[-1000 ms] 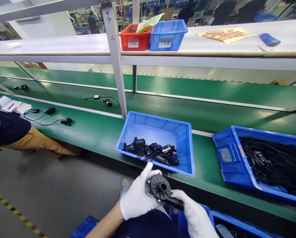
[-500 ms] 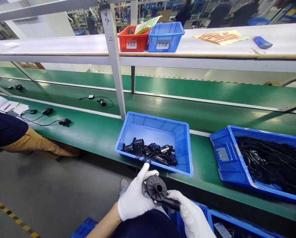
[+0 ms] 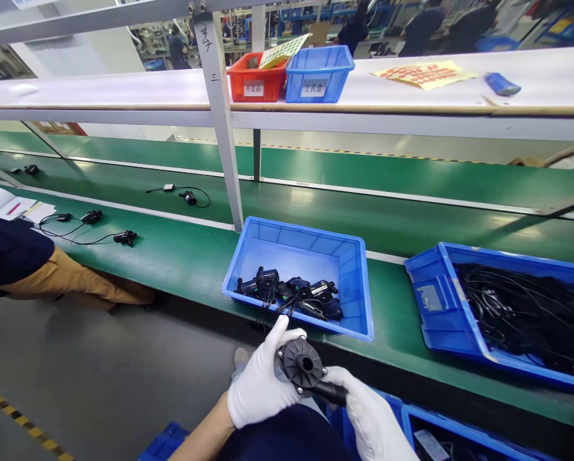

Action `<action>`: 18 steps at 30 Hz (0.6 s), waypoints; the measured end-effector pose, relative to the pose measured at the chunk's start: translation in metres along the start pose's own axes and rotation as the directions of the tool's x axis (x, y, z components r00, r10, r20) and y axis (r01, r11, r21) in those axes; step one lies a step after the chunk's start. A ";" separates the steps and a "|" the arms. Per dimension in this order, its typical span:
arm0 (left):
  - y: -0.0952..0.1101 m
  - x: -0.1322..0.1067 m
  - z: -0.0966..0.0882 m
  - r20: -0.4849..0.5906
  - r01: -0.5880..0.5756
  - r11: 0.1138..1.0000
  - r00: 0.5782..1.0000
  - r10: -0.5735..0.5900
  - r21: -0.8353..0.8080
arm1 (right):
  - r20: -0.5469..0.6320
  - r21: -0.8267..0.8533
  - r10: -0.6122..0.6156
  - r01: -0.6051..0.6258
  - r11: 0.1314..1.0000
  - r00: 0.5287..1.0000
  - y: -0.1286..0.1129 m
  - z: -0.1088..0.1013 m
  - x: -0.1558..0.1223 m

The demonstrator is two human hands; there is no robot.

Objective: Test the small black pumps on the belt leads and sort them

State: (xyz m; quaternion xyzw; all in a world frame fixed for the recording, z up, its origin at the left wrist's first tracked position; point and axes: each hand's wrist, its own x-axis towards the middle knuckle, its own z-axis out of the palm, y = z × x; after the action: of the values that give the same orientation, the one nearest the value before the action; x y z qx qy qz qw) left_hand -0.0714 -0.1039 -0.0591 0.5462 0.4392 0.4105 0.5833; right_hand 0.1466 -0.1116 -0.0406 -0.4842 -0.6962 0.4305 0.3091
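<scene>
A black water pump [image 3: 302,363] with a ribbed round face, a central hole and a side spout is held low in front of me. My left hand [image 3: 265,378], in a white glove, wraps around its left side with the thumb up. On the right, my gloved right hand [image 3: 364,410] grips it near the spout, fingers closed. Just beyond my hands, a blue bin [image 3: 296,230] on the green bench holds several similar black pumps [image 3: 291,294] with cables, gathered at its near side.
Right of it stands another blue bin [image 3: 431,301] full of black cables [image 3: 517,314]. More blue bins [image 3: 407,416] sit below the bench edge. A pump [image 3: 188,197] lies on the green conveyor [image 3: 316,202]. At left is a co-worker's sleeve [image 3: 18,256]. Red [image 3: 253,80] and blue boxes [image 3: 318,70] stand on the shelf.
On the conveyor, the pump with its cable has shifted slightly left, as has another farther left. My hands and the held pump stay almost the same.
</scene>
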 end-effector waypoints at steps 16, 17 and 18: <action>0.012 0.004 0.009 -0.017 0.038 0.999 0.999 -0.038 0.005 | -0.025 0.068 0.000 0.002 0.998 1.000 0.021 -0.004 -0.007; 0.014 0.005 0.011 -0.020 0.034 0.999 0.999 -0.034 0.005 | -0.032 0.075 0.011 -0.009 0.997 0.999 0.021 -0.005 -0.007; 0.016 0.006 0.012 -0.024 0.037 0.999 0.999 -0.037 0.006 | -0.040 0.079 0.032 -0.028 0.996 0.999 0.021 -0.005 -0.007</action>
State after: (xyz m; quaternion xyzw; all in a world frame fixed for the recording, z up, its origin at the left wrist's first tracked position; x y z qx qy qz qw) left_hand -0.0581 -0.1004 -0.0438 0.5350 0.4575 0.4049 0.5836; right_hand 0.1623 -0.1137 -0.0569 -0.4909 -0.6650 0.4519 0.3356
